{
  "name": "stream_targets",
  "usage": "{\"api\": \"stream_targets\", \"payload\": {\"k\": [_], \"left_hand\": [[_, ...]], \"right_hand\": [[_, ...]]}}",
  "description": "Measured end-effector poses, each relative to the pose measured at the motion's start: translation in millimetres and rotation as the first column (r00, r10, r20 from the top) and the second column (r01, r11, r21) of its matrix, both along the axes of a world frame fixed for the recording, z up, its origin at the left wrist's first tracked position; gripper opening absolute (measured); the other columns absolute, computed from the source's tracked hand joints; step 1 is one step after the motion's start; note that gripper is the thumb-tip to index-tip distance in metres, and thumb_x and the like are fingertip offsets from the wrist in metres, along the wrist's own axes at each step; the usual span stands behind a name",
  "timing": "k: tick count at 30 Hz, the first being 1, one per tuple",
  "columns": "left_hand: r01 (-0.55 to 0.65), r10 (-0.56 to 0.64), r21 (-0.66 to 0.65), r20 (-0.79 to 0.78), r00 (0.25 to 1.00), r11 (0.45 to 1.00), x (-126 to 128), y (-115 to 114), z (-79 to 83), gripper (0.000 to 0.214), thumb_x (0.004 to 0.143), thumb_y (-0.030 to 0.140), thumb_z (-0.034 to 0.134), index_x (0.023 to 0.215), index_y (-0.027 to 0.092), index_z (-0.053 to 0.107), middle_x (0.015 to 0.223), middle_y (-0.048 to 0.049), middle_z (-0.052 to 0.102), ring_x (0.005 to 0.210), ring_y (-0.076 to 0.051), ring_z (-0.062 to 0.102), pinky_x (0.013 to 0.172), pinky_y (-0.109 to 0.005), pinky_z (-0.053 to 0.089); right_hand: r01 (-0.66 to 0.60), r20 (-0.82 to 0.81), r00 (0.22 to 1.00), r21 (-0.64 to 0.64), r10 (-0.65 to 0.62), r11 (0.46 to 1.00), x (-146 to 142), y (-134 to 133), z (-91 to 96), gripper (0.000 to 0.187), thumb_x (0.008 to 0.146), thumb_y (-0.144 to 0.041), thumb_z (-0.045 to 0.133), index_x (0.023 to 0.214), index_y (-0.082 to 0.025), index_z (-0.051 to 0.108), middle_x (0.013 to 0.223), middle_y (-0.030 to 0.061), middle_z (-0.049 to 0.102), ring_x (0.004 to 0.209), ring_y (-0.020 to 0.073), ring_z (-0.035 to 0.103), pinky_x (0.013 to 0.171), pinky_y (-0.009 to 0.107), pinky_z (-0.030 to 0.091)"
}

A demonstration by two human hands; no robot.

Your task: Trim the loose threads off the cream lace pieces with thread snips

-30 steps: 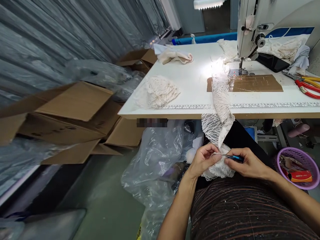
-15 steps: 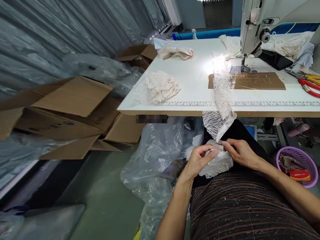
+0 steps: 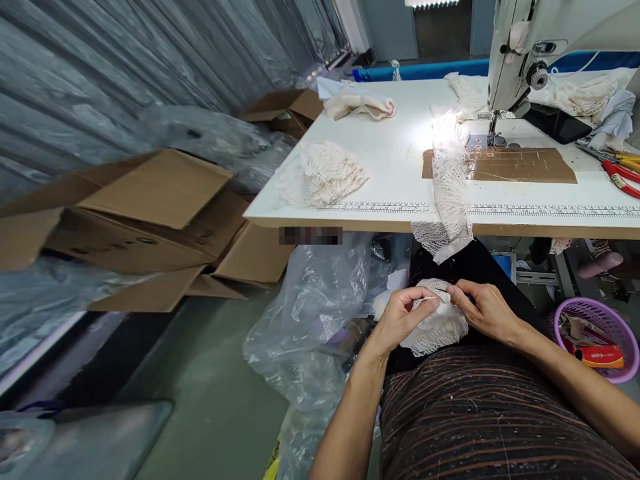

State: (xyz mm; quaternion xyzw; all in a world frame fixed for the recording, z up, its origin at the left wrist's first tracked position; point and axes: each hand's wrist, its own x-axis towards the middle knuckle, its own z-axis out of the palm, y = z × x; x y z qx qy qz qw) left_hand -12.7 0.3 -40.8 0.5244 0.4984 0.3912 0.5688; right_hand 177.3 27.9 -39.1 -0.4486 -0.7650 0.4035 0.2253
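Over my lap, a piece of white lace fabric (image 3: 437, 329) is pinched between my two hands. My left hand (image 3: 403, 313) has thumb and fingers closed on its upper left edge. My right hand (image 3: 483, 307) is closed on the upper right edge, its fingertips close to the left ones. Just beyond them, a long strip of white lace (image 3: 450, 193) hangs over the table's front edge, apart from my hands. Its far end lies beside the needle area of a sewing machine (image 3: 500, 120), in bright light.
On the white table (image 3: 390, 160) lie a bunched lace pile (image 3: 330, 175), a folded cloth (image 3: 360, 105), a brown strip (image 3: 525, 165), a dark phone-like slab (image 3: 557, 123) and red-handled pliers (image 3: 623, 179). A purple basket (image 3: 560, 313) stands at right, cardboard boxes (image 3: 155, 190) and clear plastic (image 3: 315, 300) at left.
The hanging lace strip's lower end has drawn up from my fingers, leaving a gap. Both hands stay closed on the lace in my lap. The view has shifted slightly.
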Motion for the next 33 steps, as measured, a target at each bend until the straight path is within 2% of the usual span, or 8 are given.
{"api": "stream_targets", "payload": {"k": [4, 10, 14, 19, 21, 23, 29, 33], "left_hand": [[-0.021, 0.035, 0.137, -0.107, 0.994, 0.990, 0, 3, -0.7, 0.029, 0.082, 0.042, 0.067, 0.068, 0.017, 0.066, 0.075, -0.0031, 0.064, 0.073, -0.016, 0.056, 0.069, -0.027, 0.044], [-0.286, 0.362, 0.295, -0.249, 0.898, 0.912, 11, 27, -11.2, 0.032, 0.074, 0.034, 0.074, 0.100, 0.019, 0.063, 0.058, 0.0094, 0.047, 0.051, -0.010, 0.042, 0.054, -0.022, 0.034], [-0.137, 0.354, 0.472, -0.409, 0.841, 0.871, 22, 37, -12.0, 0.008, 0.082, 0.026, 0.065, 0.085, 0.019, 0.069, 0.064, 0.0026, 0.060, 0.058, -0.013, 0.055, 0.061, -0.025, 0.040], [0.197, 0.234, 0.612, -0.551, 0.801, 0.766, 36, 14, -8.9, 0.024, 0.090, 0.021, 0.054, 0.072, 0.019, 0.070, 0.065, -0.0035, 0.064, 0.057, -0.015, 0.056, 0.054, -0.025, 0.039], [0.279, 0.203, 0.646, -0.567, 0.798, 0.710, 36, 2, -1.5, 0.024, 0.089, 0.018, 0.053, 0.073, 0.019, 0.071, 0.061, -0.0031, 0.062, 0.053, -0.014, 0.054, 0.051, -0.025, 0.037], [0.258, 0.200, 0.685, -0.514, 0.834, 0.682, 30, -7, 10.5, 0.018, 0.088, 0.018, 0.057, 0.080, 0.019, 0.073, 0.063, -0.0028, 0.063, 0.054, -0.013, 0.055, 0.051, -0.025, 0.040], [-0.102, 0.385, 0.665, -0.294, 0.875, 0.740, -3, -10, 33.8, 0.017, 0.088, 0.028, 0.063, 0.084, 0.020, 0.077, 0.068, -0.0017, 0.061, 0.060, -0.014, 0.055, 0.056, -0.025, 0.043], [-0.037, 0.195, 0.524, -0.250, 0.948, 0.851, -1, 3, 20.1, 0.039, 0.089, 0.051, 0.058, 0.084, 0.018, 0.078, 0.080, -0.0062, 0.063, 0.074, -0.018, 0.058, 0.067, -0.030, 0.047]], "right_hand": [[0.020, -0.095, 0.995, -0.087, -0.028, 0.996, 7, 1, 1.1, 0.047, 0.097, -0.054, 0.031, 0.077, -0.020, 0.057, 0.059, -0.0034, 0.043, 0.054, 0.0123, 0.039, 0.055, 0.025, 0.030], [0.177, -0.219, 0.957, -0.076, -0.189, 0.981, 6, 4, 0.7, 0.040, 0.086, -0.052, 0.054, 0.064, -0.021, 0.042, 0.058, -0.0045, 0.040, 0.054, 0.0103, 0.035, 0.050, 0.024, 0.030], [0.245, -0.304, 0.926, 0.030, -0.224, 0.969, 2, 11, 5.8, 0.028, 0.087, -0.044, 0.056, 0.073, -0.020, 0.054, 0.065, -0.0001, 0.055, 0.058, 0.0120, 0.046, 0.054, 0.024, 0.038], [0.401, -0.219, 0.902, 0.107, -0.372, 0.910, 0, 15, 8.5, 0.029, 0.083, -0.046, 0.063, 0.087, -0.017, 0.066, 0.072, 0.0038, 0.068, 0.051, 0.0116, 0.050, 0.054, 0.025, 0.042], [0.399, -0.184, 0.909, 0.130, -0.374, 0.908, 1, 12, 8.8, 0.024, 0.084, -0.040, 0.059, 0.084, -0.017, 0.068, 0.064, 0.0019, 0.066, 0.048, 0.0111, 0.048, 0.053, 0.025, 0.041], [0.320, -0.217, 0.934, 0.147, -0.285, 0.936, 3, 6, 10.3, 0.021, 0.083, -0.033, 0.056, 0.081, -0.017, 0.069, 0.063, 0.0019, 0.066, 0.052, 0.0123, 0.053, 0.055, 0.025, 0.043], [-0.022, -0.329, 0.944, 0.024, 0.028, 0.999, 8, -22, 15.6, 0.017, 0.079, -0.022, 0.055, 0.080, -0.016, 0.072, 0.068, 0.0022, 0.068, 0.060, 0.0132, 0.058, 0.060, 0.024, 0.048], [-0.086, -0.353, 0.934, -0.049, 0.063, 0.995, 4, -30, 13.1, 0.019, 0.080, -0.023, 0.057, 0.085, -0.016, 0.074, 0.071, 0.0018, 0.069, 0.064, 0.0133, 0.058, 0.065, 0.025, 0.050]]}}
